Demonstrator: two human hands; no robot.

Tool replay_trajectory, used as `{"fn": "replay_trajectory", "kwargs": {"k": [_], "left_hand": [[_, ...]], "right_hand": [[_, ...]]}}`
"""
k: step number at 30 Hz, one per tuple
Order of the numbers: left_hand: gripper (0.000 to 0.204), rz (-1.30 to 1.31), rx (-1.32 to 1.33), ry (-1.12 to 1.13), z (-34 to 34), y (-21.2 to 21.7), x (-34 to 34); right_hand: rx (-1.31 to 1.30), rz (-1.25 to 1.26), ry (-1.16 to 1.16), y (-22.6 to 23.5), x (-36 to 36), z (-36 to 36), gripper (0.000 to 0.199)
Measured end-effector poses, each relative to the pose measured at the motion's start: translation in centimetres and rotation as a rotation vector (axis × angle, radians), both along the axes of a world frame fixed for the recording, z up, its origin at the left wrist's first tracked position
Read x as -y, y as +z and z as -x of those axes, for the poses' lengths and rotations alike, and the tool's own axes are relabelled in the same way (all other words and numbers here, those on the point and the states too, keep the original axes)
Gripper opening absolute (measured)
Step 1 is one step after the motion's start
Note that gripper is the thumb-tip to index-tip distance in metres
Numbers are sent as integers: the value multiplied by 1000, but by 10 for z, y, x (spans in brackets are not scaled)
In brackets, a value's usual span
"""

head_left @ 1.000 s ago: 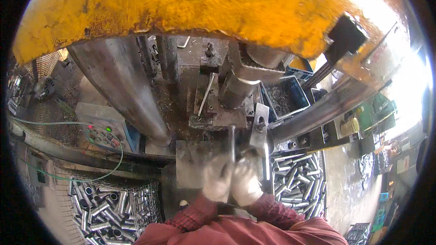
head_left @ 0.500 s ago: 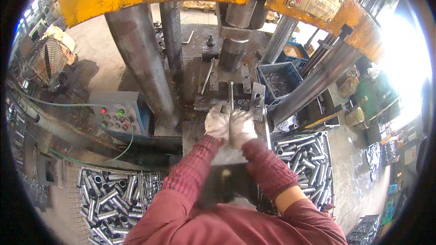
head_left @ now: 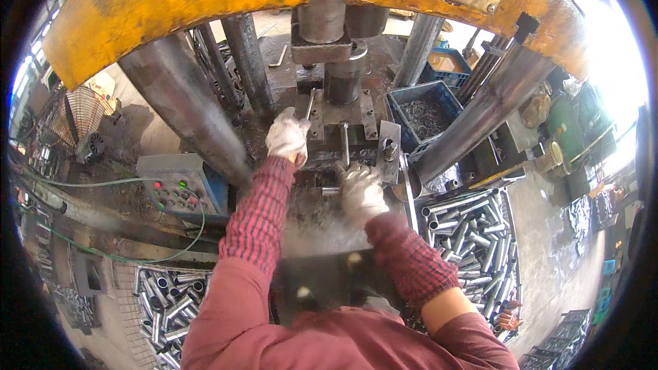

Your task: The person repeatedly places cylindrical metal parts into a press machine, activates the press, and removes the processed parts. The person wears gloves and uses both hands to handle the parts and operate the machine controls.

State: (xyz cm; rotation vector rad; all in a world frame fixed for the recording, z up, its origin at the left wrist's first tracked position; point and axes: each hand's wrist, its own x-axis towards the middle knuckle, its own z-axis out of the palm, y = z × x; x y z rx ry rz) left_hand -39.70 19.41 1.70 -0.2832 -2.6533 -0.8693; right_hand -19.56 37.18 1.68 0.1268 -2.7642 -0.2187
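My left hand [head_left: 288, 136], in a white work glove, reaches up to the left side of the press's die block [head_left: 346, 138]. Its curled fingers touch the foot of a thin leaning metal rod [head_left: 311, 104]; whether they grip it is unclear. My right hand [head_left: 362, 193], also gloved, sits lower, just in front of the die. It is closed around a short metal tube [head_left: 330, 192] whose end sticks out to the left. The press ram [head_left: 327, 34] hangs above the die.
Steel columns [head_left: 179, 106] and a yellow press frame [head_left: 171, 7] surround the die. A control box with coloured buttons [head_left: 179, 188] stands at the left. A blue crate of metal scrap [head_left: 425, 113] sits behind on the right. Bins of metal tubes lie at the right [head_left: 473, 233] and lower left [head_left: 171, 294].
My hands were together at the die; now they are apart, the left one up and to the left, the right one lower. The view has moved closer to the press.
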Motion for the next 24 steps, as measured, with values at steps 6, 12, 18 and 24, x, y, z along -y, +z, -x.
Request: {"fn": "replay_trajectory", "kwargs": {"k": [6,12,18,24], "left_hand": [[24,459,188,-283,82,-23,-25],[19,-22,-42,-200,-6,46,-12],[29,-150,213,-143,-154,72,-27],[39,-363,246,-110,-174,67,-58]], "right_hand": [[2,-1,34,3,-4,0,26],[430,122,115,51,-20,-5,42],[159,1248,152,86,-29,33,49],[236,205,351,86,-30,110,34]]}}
